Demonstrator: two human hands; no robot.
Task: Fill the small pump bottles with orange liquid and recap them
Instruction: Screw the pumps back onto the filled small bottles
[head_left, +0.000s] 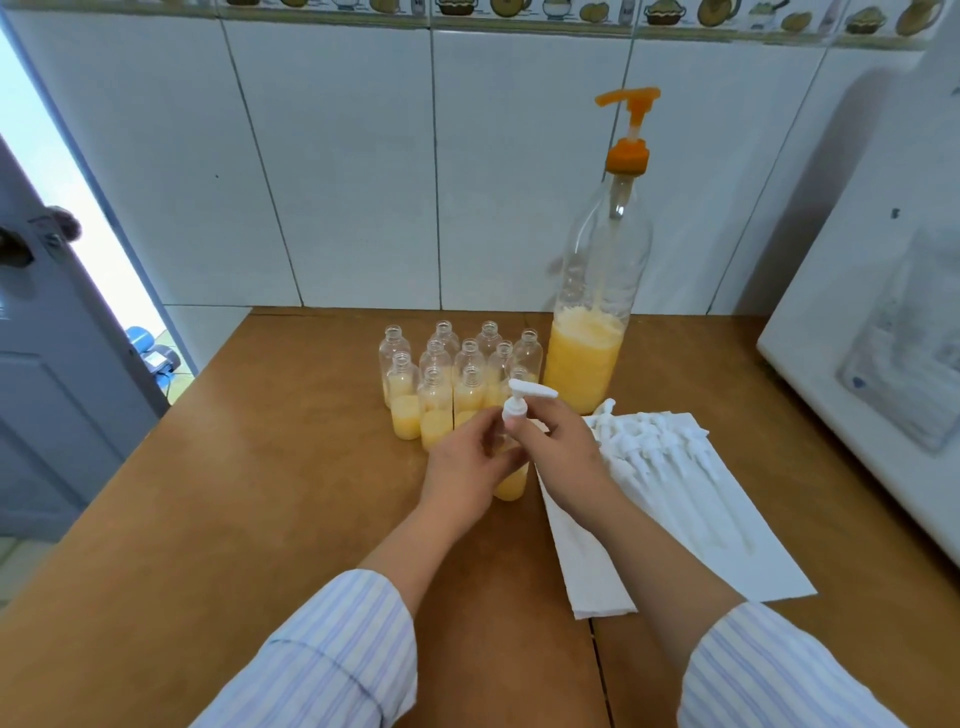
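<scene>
Orange liquid fills the bottom of the small clear bottle (510, 486) near the middle of the brown table (260, 467), the left hand (462, 462) grasping its body while the right hand (558, 441) pinches the white pump cap (522, 402) on its neck.

A small clear pump bottle (510, 480) is standing upright on the brown table, holding orange liquid in its lower part, with a white pump cap (522, 401) sitting on its neck, spout pointing right. Behind it, a cluster of uncapped small bottles (452, 379) is standing in rows, the nearer ones partly filled with orange liquid, the back ones looking empty. Just right of the cluster, a tall clear dispenser bottle (597, 291) with an orange pump head is standing upright, orange liquid filling its lower third. A row of loose white pump caps (660, 457) is lying on a white paper towel to the right
</scene>
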